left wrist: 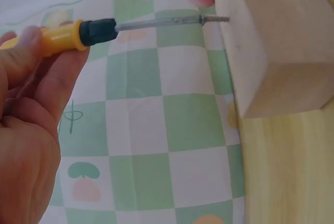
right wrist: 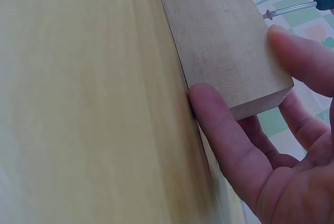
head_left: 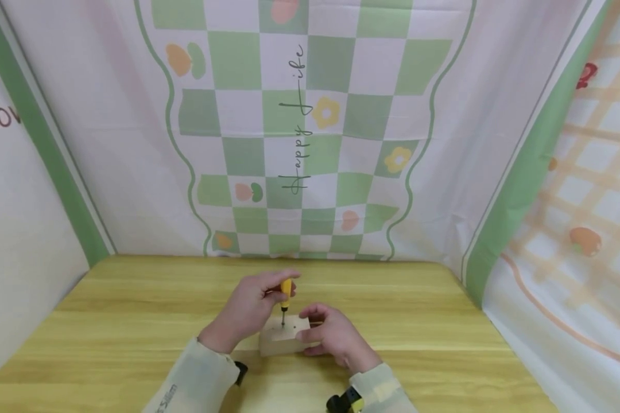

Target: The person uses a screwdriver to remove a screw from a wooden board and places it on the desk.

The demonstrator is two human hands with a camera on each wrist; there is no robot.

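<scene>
My left hand (head_left: 248, 306) grips a screwdriver (head_left: 286, 292) by its yellow handle, with the metal shaft pointing down. In the left wrist view, the tip of the screwdriver (left wrist: 156, 23) meets the head of a screw (left wrist: 215, 19). Much of the screw's thread shows outside the pale wooden block (left wrist: 292, 20), its point at the block's upper face. My right hand (head_left: 338, 335) holds the right end of the wooden block (head_left: 284, 345) on the table. Fingers and thumb of the right hand (right wrist: 292, 182) lie around that end in the right wrist view.
The block stands on a wood-grain table (head_left: 408, 321), near its front middle. A checkered green-and-white curtain (head_left: 284, 155) hangs behind the table's back edge, with pale cloth on both sides. Each wrist wears a dark strap, partly under the sleeve.
</scene>
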